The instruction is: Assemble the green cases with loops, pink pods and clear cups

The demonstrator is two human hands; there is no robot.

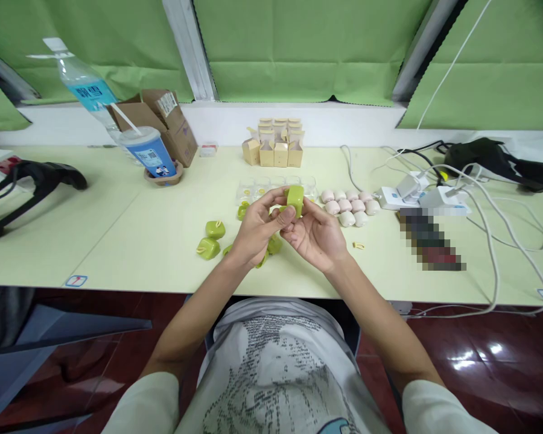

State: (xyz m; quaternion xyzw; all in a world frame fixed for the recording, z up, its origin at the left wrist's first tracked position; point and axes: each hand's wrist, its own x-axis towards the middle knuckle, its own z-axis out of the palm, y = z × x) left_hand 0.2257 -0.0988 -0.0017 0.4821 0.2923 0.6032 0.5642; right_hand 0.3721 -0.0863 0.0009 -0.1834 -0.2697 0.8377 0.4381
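A small green rounded piece [295, 199] is held up between both hands above the table. My left hand [259, 229] grips it with thumb and fingers. My right hand [317, 234], palm partly up, has its fingertips against the piece from below and the right. Under and beside the hands lie more green pieces, one [274, 244] partly hidden. Two green pieces with yellow loops, one [215, 229] behind the other [208, 248], sit left of my left hand. A small yellow loop [358, 246] lies right of my right hand.
Several pale rounded pieces [347, 206] sit right of the hands, near a power strip [391, 198] with cables. Clear cups [271, 182] and small boxes [280, 154] stand behind. A blue cup [149, 154], bottle [84, 84] and cardboard box [178, 132] are at left.
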